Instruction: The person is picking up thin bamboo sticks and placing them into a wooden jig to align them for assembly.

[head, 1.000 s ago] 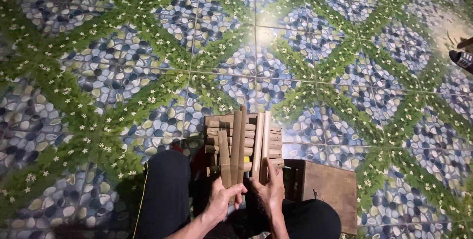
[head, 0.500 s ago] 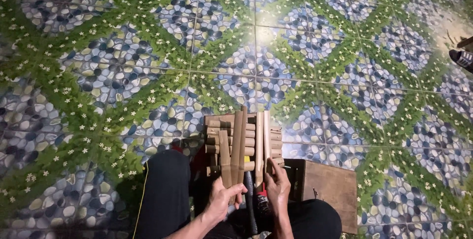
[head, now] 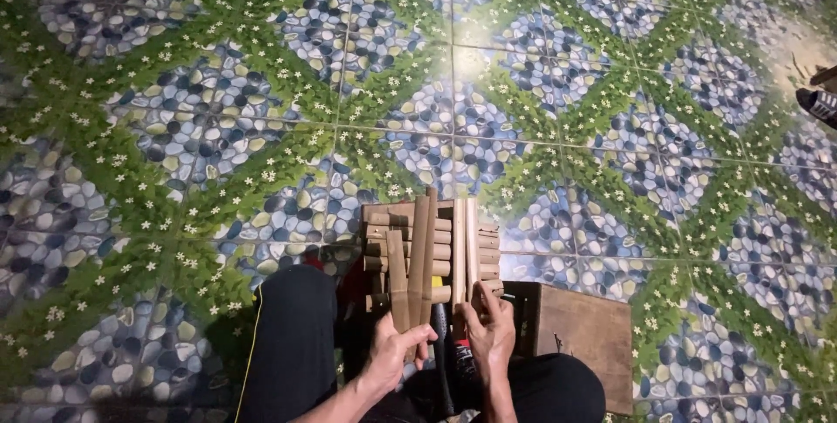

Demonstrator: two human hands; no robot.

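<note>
My left hand (head: 392, 351) grips a bundle of several long split bamboo strips (head: 417, 253) that stand upright from it. My right hand (head: 490, 332) holds two more bamboo strips (head: 463, 253) just to the right, upright as well. Behind both bundles lies a stack of short bamboo pieces (head: 384, 244) laid crosswise on the floor. A dark tool handle with a red part (head: 455, 355) shows between my hands, low down.
My black-trousered knees (head: 292, 344) frame the hands. A brown wooden box (head: 582, 327) sits on the floor to the right. The floor is tiled with a pebble and green leaf pattern (head: 218, 118). Another person's shoe (head: 818, 104) shows at the right edge.
My right hand slid down the two strips and straightened them from a slight tilt to upright. The left hand and its bundle stayed still.
</note>
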